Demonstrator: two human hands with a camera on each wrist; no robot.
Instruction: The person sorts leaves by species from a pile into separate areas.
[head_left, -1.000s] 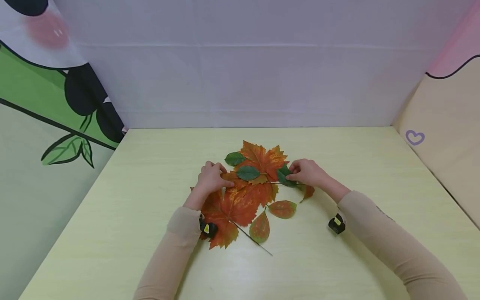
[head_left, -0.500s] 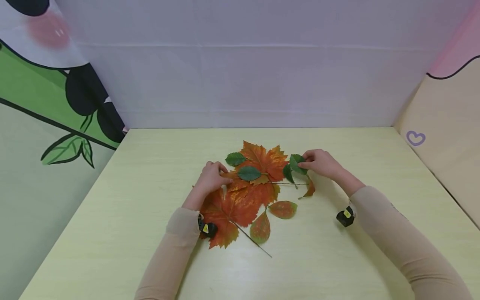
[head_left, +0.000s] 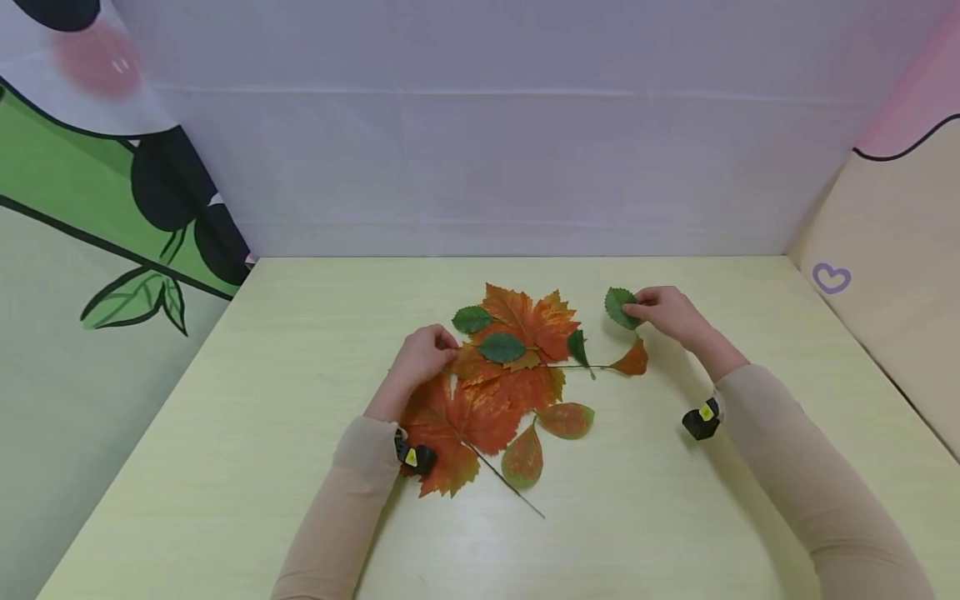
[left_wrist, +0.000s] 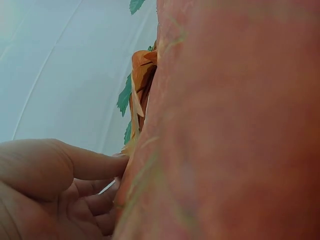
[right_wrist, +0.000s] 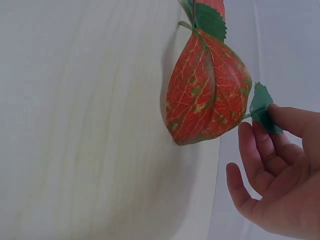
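Between thumb and fingers, my right hand (head_left: pixel 669 313) pinches a green leaf (head_left: pixel 618 307) with toothed edges, held above the table's right part. In the right wrist view the thumb lies over that small leaf, beside a red leaf (right_wrist: pixel 210 90) with yellow veins. My left hand (head_left: pixel 422 360) pinches the edge of an orange maple leaf (head_left: pixel 480 367); the left wrist view shows thumb and fingers meeting at it, with a large blurred leaf (left_wrist: pixel 235 125) close by. Other green leaves (head_left: pixel 502 347) lie over the orange ones.
An orange maple leaf (head_left: pixel 532 321) lies at the back of the heap. Reddish-green oval leaves (head_left: pixel 522 457) and a thin stem (head_left: pixel 506 483) lie toward the front. The table (head_left: pixel 300 333) meets a pale cloth wall (head_left: pixel 480 167) behind.
My right hand has moved away to the right and back, drawing the green leaf off the heap. A small orange leaf on the right has shifted slightly. The left hand has stayed nearly still.
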